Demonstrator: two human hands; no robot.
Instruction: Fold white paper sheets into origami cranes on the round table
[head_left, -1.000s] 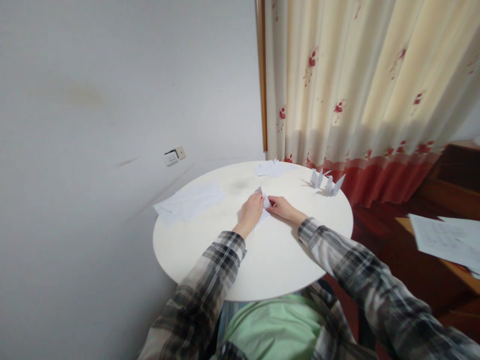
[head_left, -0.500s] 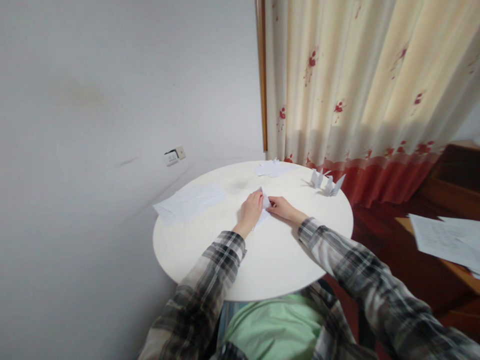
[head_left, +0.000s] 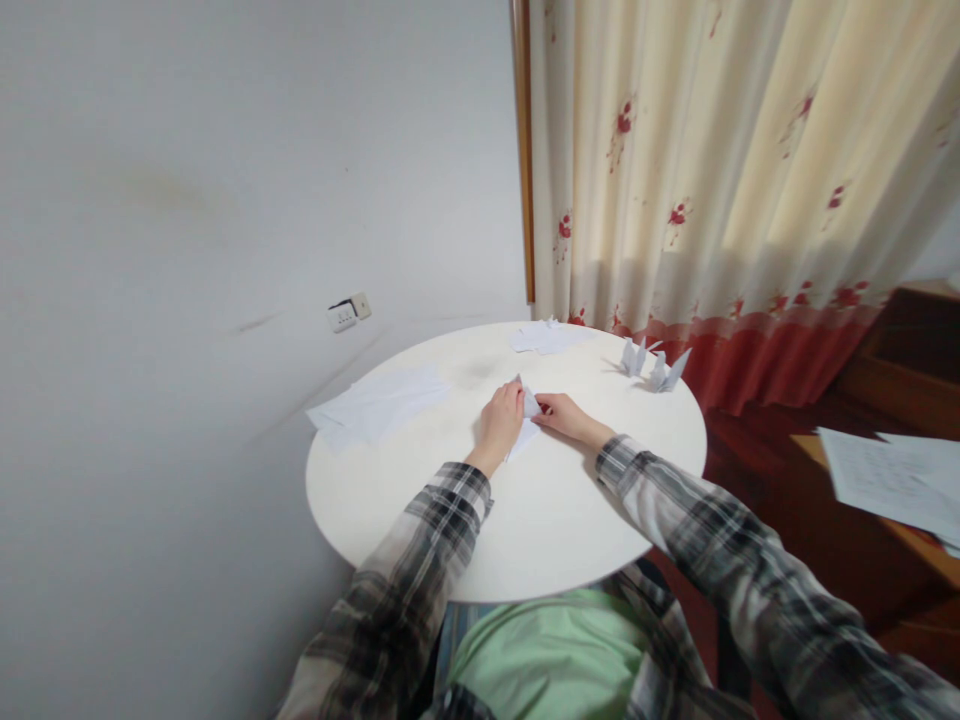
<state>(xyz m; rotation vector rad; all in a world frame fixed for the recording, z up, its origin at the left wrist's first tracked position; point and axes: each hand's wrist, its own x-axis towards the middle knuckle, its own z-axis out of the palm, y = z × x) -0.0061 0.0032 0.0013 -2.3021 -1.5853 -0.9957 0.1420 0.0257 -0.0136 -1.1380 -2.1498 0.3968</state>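
On the round white table (head_left: 540, 520), both my hands work a small piece of folded white paper (head_left: 529, 410) near the middle. My left hand (head_left: 501, 425) lies over its left side, fingers curled and pressing it down. My right hand (head_left: 561, 414) pinches its right edge. Most of the paper is hidden under my fingers. Both arms wear plaid sleeves.
Two folded paper cranes (head_left: 649, 366) stand at the table's far right. Flat white sheets (head_left: 379, 405) lie at the left, more paper pieces (head_left: 546, 337) at the far edge. A curtain (head_left: 720, 180) hangs behind; a wooden desk with papers (head_left: 892, 480) is at right.
Almost nothing has moved; my fingers have shifted slightly on the folded paper and the hands stay in the same spot.
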